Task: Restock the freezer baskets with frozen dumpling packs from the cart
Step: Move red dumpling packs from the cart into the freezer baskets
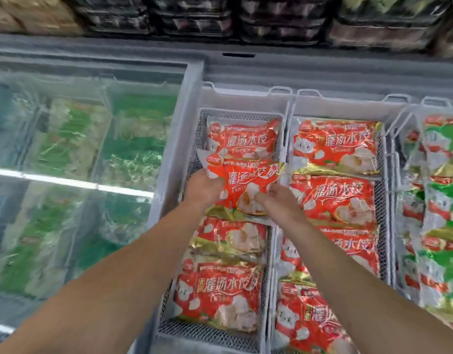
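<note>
Both hands hold one red dumpling pack (pixel 242 186) over the left wire basket (pixel 194 139) of the open chest freezer (pixel 322 75). The left hand (pixel 203 189) grips the pack's left edge, its fingers curled under the film; the right hand (pixel 279 200) pinches the lower right corner, fingers clamped on it. The pack hangs tilted, just above the gap between a far pack (pixel 242 139) lying flat in the basket and a nearer pack (pixel 230 238) below the wrists.

The step in hand looks like placing: the pack is being brought down into its slot. The next move likely calls for levelling it, lowering it to overlap the far pack, then letting go. The neighbouring red basket (pixel 382 159) already looks full. The cart is not in view.
</note>
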